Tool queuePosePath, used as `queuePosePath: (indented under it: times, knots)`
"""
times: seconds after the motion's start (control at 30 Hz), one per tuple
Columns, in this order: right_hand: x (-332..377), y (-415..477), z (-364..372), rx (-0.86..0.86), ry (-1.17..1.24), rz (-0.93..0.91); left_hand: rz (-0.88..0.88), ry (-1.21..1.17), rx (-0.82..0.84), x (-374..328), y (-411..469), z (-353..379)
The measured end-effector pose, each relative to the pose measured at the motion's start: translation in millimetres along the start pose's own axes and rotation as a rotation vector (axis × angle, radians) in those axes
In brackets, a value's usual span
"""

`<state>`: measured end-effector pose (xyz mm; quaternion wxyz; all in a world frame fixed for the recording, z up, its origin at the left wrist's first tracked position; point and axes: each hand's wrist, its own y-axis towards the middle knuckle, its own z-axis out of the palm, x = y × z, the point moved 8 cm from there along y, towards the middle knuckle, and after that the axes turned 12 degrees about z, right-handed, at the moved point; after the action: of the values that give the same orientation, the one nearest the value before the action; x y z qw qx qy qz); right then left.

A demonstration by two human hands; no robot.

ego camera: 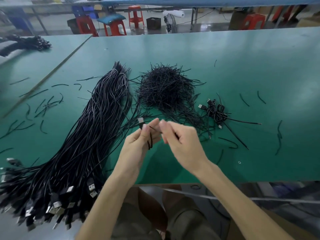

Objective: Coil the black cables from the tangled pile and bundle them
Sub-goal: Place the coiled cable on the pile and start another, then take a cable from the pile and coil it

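Left hand (135, 147) fingers curled round looped black cable (150, 142), right hand (182, 144) pinching its strand, tangled pile (164, 87) beyond, green table (242, 66).

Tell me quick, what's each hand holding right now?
Left hand: grips a black cable near its USB plug.
Right hand: pinches a thin black strand, blurred.

Right hand (181, 142) in motion blur, fingers' (164, 125) hold indistinct; plugs (57, 204) of cable bundle (97, 127) partly beyond left edge.

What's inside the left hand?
A black cable: its USB plug sticks out above the left hand, loops show at the palm. The rest is covered by fingers.
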<state>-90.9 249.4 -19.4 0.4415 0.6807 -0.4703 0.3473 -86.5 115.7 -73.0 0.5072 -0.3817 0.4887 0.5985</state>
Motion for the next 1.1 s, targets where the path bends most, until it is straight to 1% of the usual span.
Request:
queuePosePath:
  times: [0.13, 0.2, 0.23, 0.27, 0.3, 0.37, 0.4, 0.43, 0.47, 0.5, 0.53, 0.57, 0.63, 0.67, 0.73, 0.83, 0.87, 1.03, 1.1]
  knots:
    - [-14.1, -20.0, 28.1, 0.11, -0.151, -0.032, -0.004, -0.437, -0.089, -16.3, 8.1, -0.9]
    - [-25.4, -17.8, 25.1, 0.104, -0.206, -0.005, -0.038, -0.574, -0.049, -30.9, 3.5, -4.5]
    - [-28.6, -14.3, 20.2, 0.09, -0.242, 0.001, -0.058, -0.595, 0.0, -37.9, 0.0, -3.8]
    - [-30.4, -10.4, 13.6, 0.067, -0.286, 0.0, -0.07, -0.564, 0.084, -44.5, -3.7, -1.7]
    - [-30.2, -6.2, 5.1, 0.025, -0.332, -0.016, -0.06, -0.444, 0.184, -50.5, -7.5, 1.4]
    - [-22.1, 2.0, -12.6, -0.113, -0.418, -0.091, -0.017, -0.014, 0.395, -51.1, -14.1, 8.7]
    - [-15.5, 4.9, -19.2, -0.185, -0.442, -0.127, -0.024, 0.21, 0.489, -43.7, -16.8, 12.4]
    - [-8.6, 6.8, -22.9, -0.238, -0.449, -0.159, -0.049, 0.376, 0.567, -33.9, -19.6, 16.3]
    - [-2.2, 8.0, -23.9, -0.272, -0.45, -0.187, -0.072, 0.494, 0.606, -25.3, -21.2, 20.0]
    - [3.4, 8.1, -22.9, -0.289, -0.443, -0.209, -0.076, 0.567, 0.592, -19.0, -20.3, 22.0]
    - [6.9, 7.0, -20.8, -0.292, -0.423, -0.215, -0.059, 0.594, 0.526, -15.2, -17.1, 22.4]
    - [7.8, 5.6, -18.3, -0.281, -0.389, -0.202, -0.024, 0.586, 0.42, -13.8, -12.5, 20.4]
    - [2.7, 2.0, -11.5, -0.219, -0.284, -0.126, 0.034, 0.47, 0.181, -13.6, -4.8, 12.8]
    - [-0.4, -1.3, -6.8, -0.184, -0.238, -0.087, 0.036, 0.377, 0.103, -11.2, -2.9, 11.1]
    - [-4.3, -9.1, 3.7, -0.114, -0.193, -0.038, 0.007, 0.169, 0.017, -3.5, -2.0, 13.3]
    - [-14.1, -15.2, 14.6, -0.022, -0.121, 0.048, -0.005, -0.215, -0.035, -2.5, -0.8, 20.6]
    - [-16.7, -15.9, 14.5, -0.015, -0.075, 0.067, 0.006, -0.293, -0.036, -4.7, -0.2, 22.6]
    - [-19.7, -18.2, 8.4, -0.056, 0.08, 0.131, 0.039, -0.388, -0.041, -13.3, -0.2, 27.1]
    - [-25.0, -17.7, 8.6, -0.055, 0.114, 0.218, 0.038, -0.448, -0.055, -15.0, -0.3, 26.4]
